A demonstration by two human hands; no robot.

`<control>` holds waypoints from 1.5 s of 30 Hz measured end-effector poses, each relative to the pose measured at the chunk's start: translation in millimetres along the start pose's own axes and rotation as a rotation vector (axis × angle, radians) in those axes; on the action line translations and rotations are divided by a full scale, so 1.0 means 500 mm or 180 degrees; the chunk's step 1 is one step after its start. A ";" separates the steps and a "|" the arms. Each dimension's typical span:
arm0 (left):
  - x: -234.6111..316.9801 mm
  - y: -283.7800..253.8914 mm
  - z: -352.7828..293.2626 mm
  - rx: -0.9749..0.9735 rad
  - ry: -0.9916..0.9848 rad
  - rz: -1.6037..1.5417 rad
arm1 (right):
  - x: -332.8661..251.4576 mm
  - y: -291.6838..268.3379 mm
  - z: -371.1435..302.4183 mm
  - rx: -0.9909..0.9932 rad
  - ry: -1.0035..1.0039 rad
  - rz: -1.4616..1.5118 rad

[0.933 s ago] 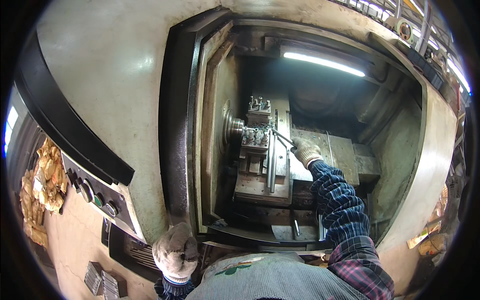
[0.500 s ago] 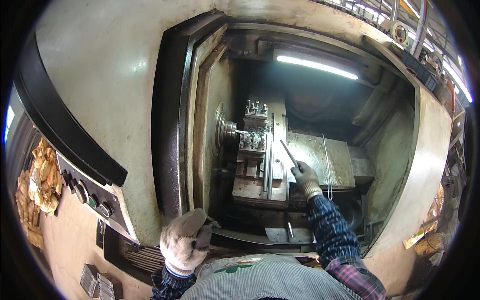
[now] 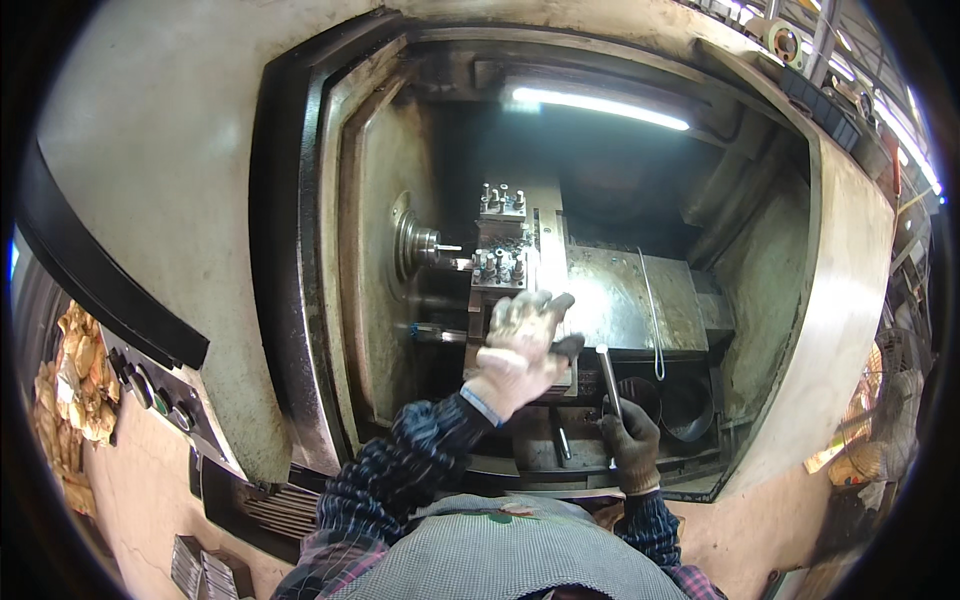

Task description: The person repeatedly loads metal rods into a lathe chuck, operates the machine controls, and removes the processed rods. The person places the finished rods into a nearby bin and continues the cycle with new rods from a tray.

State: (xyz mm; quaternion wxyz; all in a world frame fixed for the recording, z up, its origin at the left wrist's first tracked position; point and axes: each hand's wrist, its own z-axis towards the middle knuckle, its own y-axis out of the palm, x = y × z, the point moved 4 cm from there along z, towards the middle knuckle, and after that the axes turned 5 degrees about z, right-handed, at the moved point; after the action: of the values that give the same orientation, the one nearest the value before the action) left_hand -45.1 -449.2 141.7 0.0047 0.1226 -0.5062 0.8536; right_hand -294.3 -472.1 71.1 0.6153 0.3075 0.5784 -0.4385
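Observation:
My left hand [image 3: 525, 350], in a pale work glove with darkened fingertips, reaches over the lathe's metal slide [image 3: 590, 320]. Its fingers are spread apart; part of the slide beneath is hidden by it. To its right, my right hand [image 3: 632, 440], in a grey glove, is wrapped round a shiny metal rod [image 3: 609, 380] that points upward. Beyond the left hand stand a tool post [image 3: 500, 268] with several bolts and a second bolted block [image 3: 503, 201]. Left of them is the round chuck [image 3: 418, 246], with a thin bright pin [image 3: 449, 248] sticking out of it.
A short metal bar [image 3: 562, 438] lies on the ledge below. A looped white cord [image 3: 651, 315] hangs over the slide's right part. The heavy door edge [image 3: 285, 250] bounds the left. A control panel [image 3: 150, 385], a bin of rods [image 3: 275, 515] and a fan [image 3: 895, 370] stand outside.
My left hand has moved from the door side to over the slide. The right hand, with a rod, has come back toward me. The tool posts now stand farther right of the chuck.

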 end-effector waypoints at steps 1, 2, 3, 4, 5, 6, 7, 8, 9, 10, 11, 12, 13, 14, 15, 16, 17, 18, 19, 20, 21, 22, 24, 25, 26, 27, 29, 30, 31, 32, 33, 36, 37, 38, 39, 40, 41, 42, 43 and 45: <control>-0.006 0.028 0.032 -0.0153 0.0026 0.0203 | 0.003 -0.013 -0.019 0.0025 0.0075 -0.0104; -0.016 0.036 0.067 -0.0055 -0.0066 0.0300 | 0.011 -0.027 -0.036 0.0112 0.0170 -0.0052; -0.033 0.041 0.104 0.0046 -0.0174 0.0390 | 0.010 -0.037 -0.048 0.0166 0.0160 -0.0028; -0.066 0.053 0.138 0.0067 -0.0126 0.0598 | 0.007 -0.044 -0.058 0.0226 0.0149 -0.0009; -0.107 0.060 0.170 0.0090 -0.0080 0.0804 | 0.004 -0.049 -0.067 0.0283 0.0138 0.0007; -0.116 0.042 0.218 -0.0476 -0.0284 0.1003 | 0.002 -0.059 -0.077 0.0422 0.0151 0.0013; -0.130 0.015 0.257 -0.1027 -0.0487 0.1262 | -0.003 -0.071 -0.086 0.0486 0.0037 -0.0164; -0.210 0.034 0.273 -0.0977 -0.0708 0.1519 | -0.014 -0.071 -0.082 0.0439 -0.0127 -0.0316; -0.290 0.054 0.276 -0.0922 -0.0926 0.1788 | -0.023 -0.070 -0.076 0.0397 -0.0296 -0.0454; -0.314 0.063 0.278 -0.1151 -0.0984 0.2058 | -0.018 -0.083 -0.088 0.0503 -0.0113 -0.0407; -0.336 0.064 0.277 -0.1363 -0.1059 0.2367 | -0.005 -0.092 -0.099 0.0596 -0.0033 -0.0388; -0.379 0.084 0.266 -0.2009 -0.1245 0.2457 | 0.009 -0.097 -0.108 0.0644 0.0036 -0.0367; -0.417 0.104 0.252 -0.2253 -0.1280 0.2515 | 0.020 -0.103 -0.116 0.0676 0.0099 -0.0346; -0.457 0.121 0.236 -0.2501 -0.1319 0.2568 | 0.033 -0.109 -0.122 0.0662 0.0077 -0.0390; -0.470 0.142 0.225 -0.2350 -0.1153 0.2595 | 0.049 -0.117 -0.134 0.0733 0.0298 -0.0372; -0.461 0.151 0.224 -0.2051 -0.0969 0.2799 | 0.064 -0.122 -0.147 0.0797 0.0514 -0.0345; -0.465 0.160 0.236 -0.2167 -0.0938 0.2703 | 0.077 -0.125 -0.156 0.0859 0.0730 -0.0316; -0.465 0.161 0.251 -0.2275 -0.0920 0.2605 | 0.081 -0.129 -0.157 0.0807 0.0752 -0.0392; -0.464 0.162 0.265 -0.2382 -0.0901 0.2506 | 0.083 -0.129 -0.160 0.0841 0.0765 -0.0308; -0.460 0.167 0.279 -0.2567 -0.0764 0.2315 | 0.086 -0.127 -0.163 0.0875 0.0779 -0.0223; -0.448 0.173 0.292 -0.2622 -0.0560 0.2084 | 0.092 -0.125 -0.168 0.0916 0.0800 -0.0142; -0.446 0.185 0.301 -0.2786 -0.0404 0.1803 | 0.112 -0.127 -0.167 0.0808 0.0868 -0.0123; -0.381 0.198 0.326 -0.2832 -0.0058 0.1311 | 0.142 -0.122 -0.165 0.0792 0.0977 -0.0052; -0.316 0.191 0.333 -0.2717 0.0096 0.1118 | 0.151 -0.120 -0.158 0.0779 0.1028 -0.0013; -0.275 0.202 0.341 -0.2480 0.0267 0.1095 | 0.145 -0.114 -0.144 0.0697 0.1004 0.0001; -0.240 0.211 0.350 -0.2239 0.0427 0.1075 | 0.121 -0.102 -0.123 0.0648 0.0888 -0.0039; -0.167 0.237 0.372 -0.2036 0.0610 0.0555 | 0.069 -0.082 -0.091 0.0590 0.0703 -0.0145; -0.126 0.230 0.383 -0.1901 0.0701 0.0515 | 0.094 -0.087 -0.079 0.0535 0.0304 -0.0642; -0.093 0.206 0.388 -0.1774 0.0775 0.0495 | 0.096 -0.083 -0.065 0.0454 0.0500 -0.0535; -0.075 0.167 0.382 -0.1257 0.0960 0.0311 | 0.092 -0.074 -0.043 0.0340 0.0683 -0.0415; -0.061 0.127 0.369 -0.0736 0.1153 0.0123 | 0.089 -0.064 -0.023 0.0236 0.0874 -0.0312; -0.029 -0.032 0.304 0.0264 0.1104 0.0178 | 0.071 -0.030 0.063 0.0080 0.0289 -0.0557; -0.022 -0.084 0.268 0.0586 0.1030 0.0159 | 0.078 -0.019 0.094 0.0094 -0.0025 -0.0623; -0.010 -0.128 0.235 0.0891 0.0977 0.0113 | 0.066 -0.007 0.124 0.0098 0.0134 -0.0498; -0.004 -0.190 0.180 0.1495 0.0883 -0.0053 | 0.050 0.009 0.163 0.0001 -0.0385 -0.0669; -0.001 -0.237 0.133 0.1788 0.0826 -0.0170 | 0.047 0.027 0.198 -0.0063 -0.0094 -0.0569; 0.001 -0.284 0.087 0.2085 0.0778 -0.0300 | 0.044 0.046 0.231 -0.0122 0.0198 -0.0477; -0.006 -0.321 0.037 0.1671 0.0469 -0.0607 | 0.053 0.063 0.272 -0.0198 -0.0058 -0.0515; -0.011 -0.361 -0.013 0.1622 0.0297 -0.0775 | 0.054 0.085 0.314 -0.0287 -0.0300 -0.0538; -0.032 -0.417 -0.116 0.1638 -0.0196 -0.1205 | -0.002 0.147 0.388 -0.0665 -0.0413 -0.0827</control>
State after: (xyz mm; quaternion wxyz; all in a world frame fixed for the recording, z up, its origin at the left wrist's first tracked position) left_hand -14.0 -295.3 291.9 0.1170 0.2375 -0.2419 0.9335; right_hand -142.5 -612.6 90.3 0.6181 0.1355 0.6147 -0.4708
